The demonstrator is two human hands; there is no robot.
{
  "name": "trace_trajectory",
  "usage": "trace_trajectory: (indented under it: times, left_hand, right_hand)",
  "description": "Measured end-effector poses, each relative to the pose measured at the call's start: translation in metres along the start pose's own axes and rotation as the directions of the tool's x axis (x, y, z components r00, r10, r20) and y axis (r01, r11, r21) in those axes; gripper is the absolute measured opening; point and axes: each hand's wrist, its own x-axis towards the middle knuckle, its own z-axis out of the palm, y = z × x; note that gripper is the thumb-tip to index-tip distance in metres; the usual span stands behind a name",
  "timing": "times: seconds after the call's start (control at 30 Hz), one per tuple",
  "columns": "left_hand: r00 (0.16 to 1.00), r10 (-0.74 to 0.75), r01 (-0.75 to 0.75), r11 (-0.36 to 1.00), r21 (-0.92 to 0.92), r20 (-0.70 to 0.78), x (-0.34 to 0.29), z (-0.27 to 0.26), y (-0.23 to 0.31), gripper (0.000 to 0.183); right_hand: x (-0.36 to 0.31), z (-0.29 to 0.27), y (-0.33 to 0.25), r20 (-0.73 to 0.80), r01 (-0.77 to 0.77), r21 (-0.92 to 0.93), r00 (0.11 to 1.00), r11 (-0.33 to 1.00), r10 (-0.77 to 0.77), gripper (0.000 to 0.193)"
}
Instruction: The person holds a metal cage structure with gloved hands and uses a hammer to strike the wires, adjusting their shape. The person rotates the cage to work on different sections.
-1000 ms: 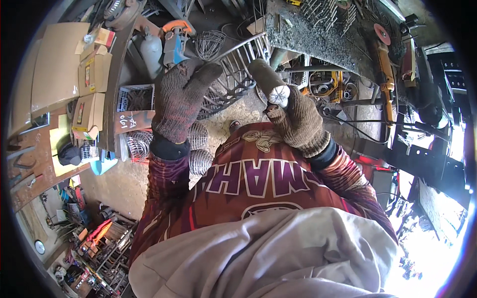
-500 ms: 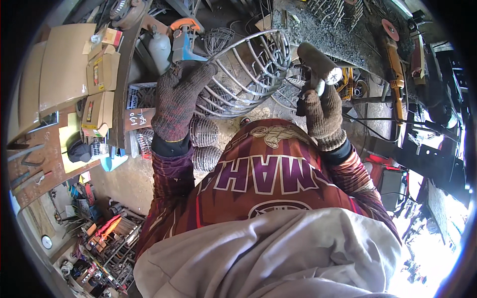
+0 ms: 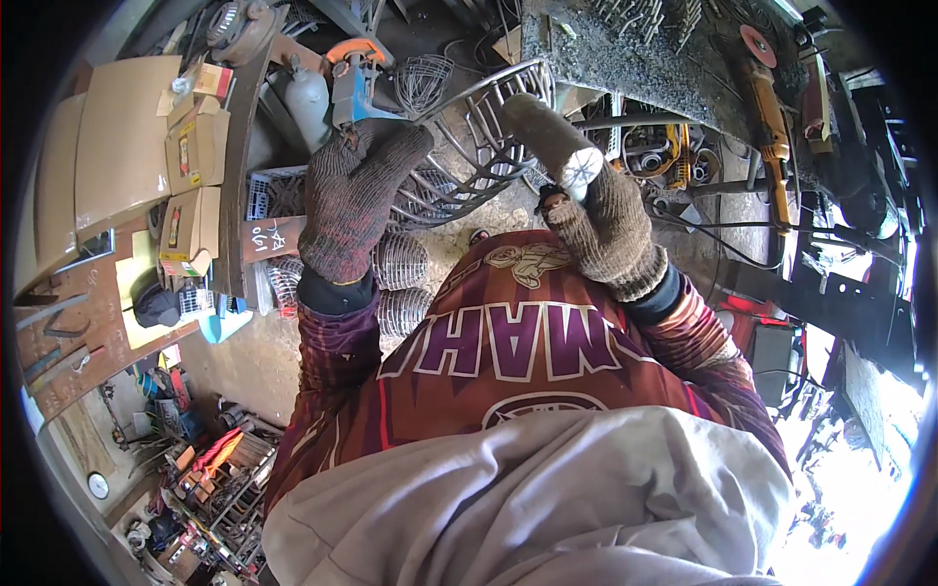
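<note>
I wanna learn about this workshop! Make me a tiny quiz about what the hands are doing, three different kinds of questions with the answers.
1. Which hand grips the thick cylinder with the pale end?
2. True or false: both hands are bare.
3. Choose: between the hands is (A) a curved metal cage, (B) a cardboard box.

Key:
1. The right hand.
2. False; the left hand is gloved, and so is the right.
3. A.

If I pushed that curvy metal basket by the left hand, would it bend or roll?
The metal basket would probably feel stiff, since its thick bars hold their curve. It might rock or roll because its side is rounded. With gaps between bars, it's likely lighter than something solid that size.
</note>
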Motion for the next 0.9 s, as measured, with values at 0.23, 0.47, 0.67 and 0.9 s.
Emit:
trace_trajectory:
  times: [0.23, 0.47, 0.67, 0.9]
  left_hand:
    - [0.991, -0.126, 0.105, 0.951, -0.29, -0.055, 0.0, -0.012, -0.024, 0.023]
    - [0.998, -0.06, 0.059, 0.984, -0.167, -0.004, -0.001, -0.008, -0.002, 0.022]
    - [0.985, 0.172, -0.168, 0.971, 0.168, -0.006, -0.007, 0.007, 0.02, 0.023]
    - [0.967, 0.248, -0.229, 0.943, 0.242, -0.053, -0.009, 0.011, 0.019, 0.025]
  right_hand:
    - [0.001, -0.004, 0.007, -0.125, -0.193, 0.402, 0.957, 0.895, 0.262, 0.047]
    - [-0.004, -0.004, -0.003, -0.083, -0.082, 0.22, 0.991, 0.972, 0.102, 0.044]
    - [-0.004, 0.003, -0.011, 0.042, -0.073, -0.068, 0.996, 0.995, 0.076, 0.041]
    - [-0.004, -0.006, -0.02, -0.011, 0.07, -0.026, 0.997, 0.997, -0.07, 0.049]
